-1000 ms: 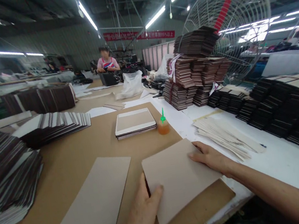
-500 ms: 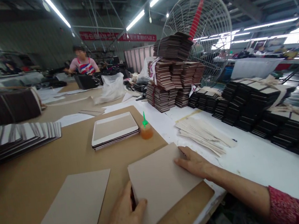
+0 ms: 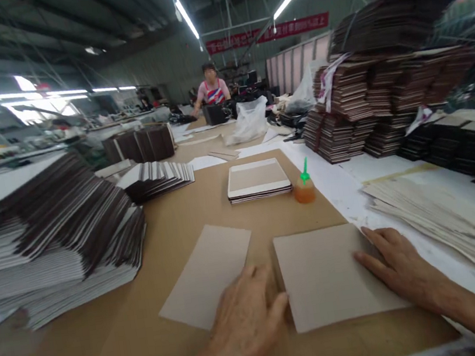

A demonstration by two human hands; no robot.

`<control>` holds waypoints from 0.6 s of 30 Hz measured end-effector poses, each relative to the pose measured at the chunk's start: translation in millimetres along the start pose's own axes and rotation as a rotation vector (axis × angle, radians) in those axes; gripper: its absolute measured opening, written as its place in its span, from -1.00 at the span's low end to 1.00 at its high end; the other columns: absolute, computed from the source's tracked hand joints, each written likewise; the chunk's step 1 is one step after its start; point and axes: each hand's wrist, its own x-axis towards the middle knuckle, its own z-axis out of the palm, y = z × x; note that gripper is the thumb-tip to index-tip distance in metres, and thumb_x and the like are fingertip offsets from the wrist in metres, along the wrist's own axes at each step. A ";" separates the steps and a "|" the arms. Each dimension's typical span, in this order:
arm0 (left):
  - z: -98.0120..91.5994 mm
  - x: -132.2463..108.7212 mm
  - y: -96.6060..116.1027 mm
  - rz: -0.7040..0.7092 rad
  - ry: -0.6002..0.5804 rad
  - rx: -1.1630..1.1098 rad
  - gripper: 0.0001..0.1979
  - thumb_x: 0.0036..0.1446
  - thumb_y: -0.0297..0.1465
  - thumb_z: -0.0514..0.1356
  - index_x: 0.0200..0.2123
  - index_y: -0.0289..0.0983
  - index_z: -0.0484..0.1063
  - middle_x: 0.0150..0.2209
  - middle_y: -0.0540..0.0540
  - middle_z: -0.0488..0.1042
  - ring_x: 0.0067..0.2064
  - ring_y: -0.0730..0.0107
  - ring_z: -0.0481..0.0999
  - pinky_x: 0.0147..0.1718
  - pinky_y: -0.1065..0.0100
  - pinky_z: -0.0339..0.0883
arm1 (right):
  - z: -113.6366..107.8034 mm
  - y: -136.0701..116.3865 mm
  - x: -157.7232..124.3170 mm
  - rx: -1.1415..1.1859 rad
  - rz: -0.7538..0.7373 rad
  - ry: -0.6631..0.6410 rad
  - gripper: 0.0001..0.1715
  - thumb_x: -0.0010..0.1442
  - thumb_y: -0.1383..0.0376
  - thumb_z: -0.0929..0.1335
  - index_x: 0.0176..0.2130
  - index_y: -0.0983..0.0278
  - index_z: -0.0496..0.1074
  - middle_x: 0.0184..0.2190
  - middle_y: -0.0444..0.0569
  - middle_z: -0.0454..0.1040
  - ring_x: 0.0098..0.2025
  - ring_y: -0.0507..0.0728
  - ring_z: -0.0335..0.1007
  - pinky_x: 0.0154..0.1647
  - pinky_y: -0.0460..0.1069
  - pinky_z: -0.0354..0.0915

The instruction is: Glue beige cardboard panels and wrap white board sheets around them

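A grey-brown cardboard sheet [image 3: 331, 277] lies in front of me on the tan work board [image 3: 172, 216]. My right hand [image 3: 393, 262] grips its right edge, thumb on top and fingers along the side. My left hand [image 3: 250, 312] is held palm down with fingers stretched out, over the edge of a second cardboard sheet [image 3: 208, 270] to the left. The left thumb is close to the first sheet's left edge; whether it touches is unclear. Beyond them, several white-bordered panels [image 3: 258, 178] lie stacked beside a bottle of amber liquid with a green nozzle [image 3: 304, 186].
At left rises a large pile of dark-and-white panels [image 3: 71, 225], with a smaller fanned pile [image 3: 158, 177] behind. Brown bundles [image 3: 351, 103] and black bundles [image 3: 448, 136] stand on the right. Pale strips [image 3: 428, 216] lie on the white table. A person [image 3: 211, 90] works at the far end.
My view has swung left. My left hand has let go of the near sheet's left edge and moved to the other sheet. My right hand stays on the near sheet, which now lies squarer to me.
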 end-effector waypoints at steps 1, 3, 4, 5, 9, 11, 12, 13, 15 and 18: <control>-10.5 -0.4 -12.2 -0.026 0.027 0.059 -0.51 0.08 -0.18 0.11 0.08 -0.18 0.37 0.00 -0.18 0.41 0.06 0.06 0.36 0.08 0.11 0.16 | 0.2 5.4 0.5 -0.021 -0.034 0.043 -0.31 0.23 -0.01 0.21 0.09 0.46 0.33 -0.03 0.32 0.33 0.03 0.40 0.26 0.10 0.27 0.22; -29.7 1.1 -42.4 -0.109 0.100 0.162 -0.34 0.08 -0.15 0.08 0.22 -0.32 0.20 0.19 -0.29 0.23 0.24 -0.05 0.14 0.21 0.01 -0.06 | -3.1 14.0 0.7 -0.046 -0.103 0.116 -0.30 0.21 -0.02 0.23 0.10 0.47 0.34 -0.02 0.32 0.32 0.04 0.40 0.26 0.10 0.27 0.23; -37.0 2.6 -58.6 -0.161 0.130 0.202 -0.22 0.03 -0.12 0.12 0.26 -0.40 0.11 0.27 -0.37 0.10 0.29 -0.16 0.00 0.24 -0.08 -0.18 | -5.9 16.6 0.7 -0.047 -0.133 0.137 -0.33 0.22 -0.01 0.24 0.09 0.45 0.36 -0.01 0.31 0.32 0.05 0.40 0.26 0.10 0.27 0.23; -42.2 4.3 -74.2 -0.211 0.144 0.230 -0.11 -0.04 -0.08 0.18 0.28 -0.45 0.06 0.30 -0.43 0.01 0.32 -0.27 -0.09 0.23 -0.17 -0.24 | -9.0 17.9 0.7 -0.040 -0.161 0.149 -0.36 0.22 0.00 0.25 0.07 0.42 0.37 0.00 0.29 0.32 0.06 0.39 0.26 0.10 0.26 0.23; -44.0 6.6 -115.2 -0.293 0.102 0.241 0.01 -0.15 0.05 0.21 0.27 -0.45 0.08 0.30 -0.43 0.07 0.31 -0.25 -0.02 0.23 -0.14 -0.15 | -18.4 11.0 1.5 0.016 -0.229 0.134 -0.49 0.20 0.03 0.29 0.02 0.27 0.43 0.07 0.21 0.29 0.10 0.37 0.25 0.10 0.27 0.25; -40.3 6.5 -120.7 -0.300 0.106 0.218 0.01 -0.15 0.06 0.21 0.26 -0.43 0.10 0.29 -0.39 0.11 0.31 -0.18 0.03 0.23 -0.08 -0.11 | -20.1 4.0 2.3 0.044 -0.244 0.105 -0.52 0.19 0.04 0.30 0.00 0.25 0.46 0.08 0.20 0.28 0.10 0.37 0.27 0.09 0.27 0.28; -38.9 7.0 -121.0 -0.304 0.120 0.200 0.01 -0.18 0.05 0.23 0.26 -0.42 0.11 0.29 -0.38 0.12 0.30 -0.19 0.04 0.22 -0.07 -0.10 | -20.4 0.8 2.7 0.055 -0.246 0.090 -0.53 0.18 0.04 0.31 -0.01 0.24 0.47 0.08 0.20 0.28 0.10 0.37 0.27 0.09 0.27 0.29; -38.3 8.2 -120.3 -0.311 0.139 0.177 0.03 -0.23 0.04 0.27 0.25 -0.40 0.13 0.27 -0.38 0.15 0.29 -0.21 0.05 0.21 -0.08 -0.09 | -20.4 -1.7 3.2 0.063 -0.249 0.080 -0.53 0.18 0.05 0.31 -0.02 0.24 0.47 0.09 0.20 0.29 0.10 0.37 0.27 0.09 0.27 0.29; -39.6 12.0 -118.7 -0.334 0.188 0.109 0.07 -0.37 -0.02 0.35 0.22 -0.37 0.18 0.21 -0.38 0.23 0.27 -0.29 0.09 0.19 -0.11 -0.05 | -19.9 -4.6 4.3 0.078 -0.249 0.071 -0.54 0.18 0.05 0.31 -0.03 0.23 0.48 0.09 0.19 0.29 0.10 0.37 0.27 0.09 0.27 0.30; -48.0 17.8 -119.2 -0.381 0.290 -0.066 0.07 -0.48 -0.16 0.42 0.19 -0.34 0.21 0.15 -0.35 0.29 0.26 -0.31 0.12 0.17 -0.10 -0.01 | -20.5 -5.2 5.2 0.111 -0.240 0.074 -0.55 0.17 0.06 0.33 -0.02 0.21 0.47 0.10 0.18 0.28 0.11 0.36 0.27 0.09 0.27 0.30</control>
